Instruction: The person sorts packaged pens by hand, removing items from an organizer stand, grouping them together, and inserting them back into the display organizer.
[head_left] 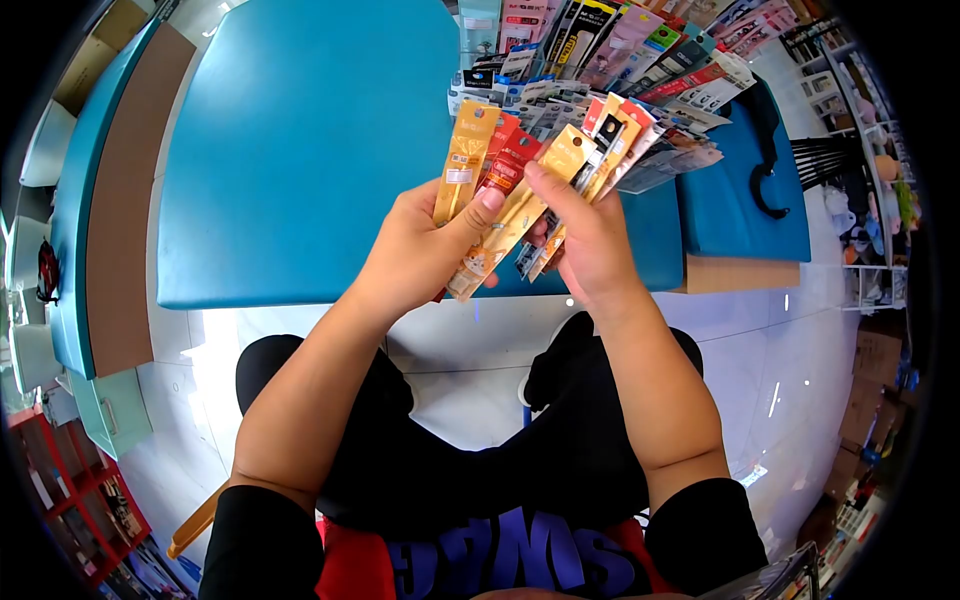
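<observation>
Both hands are raised over the front edge of a teal table (pixel 320 150). My left hand (pixel 415 245) is closed on a few slim packets, an orange-yellow one (pixel 467 150) and red ones (pixel 511 163) among them, thumb on top. My right hand (pixel 590 235) grips a fanned bunch of similar packets, orange, white and red (pixel 617 140), at the right. A long yellow packet (pixel 568 155) slants between the two hands, under my right thumb, its lower end by my left fingers. Which fingers bear its weight cannot be told.
Many hanging packets (pixel 600 50) crowd a rack behind the hands. A black curved object (pixel 768 150) lies on a blue surface (pixel 740 225) at right. Shelves with goods (pixel 870 270) line the far right; a red shelf (pixel 75 490) stands lower left.
</observation>
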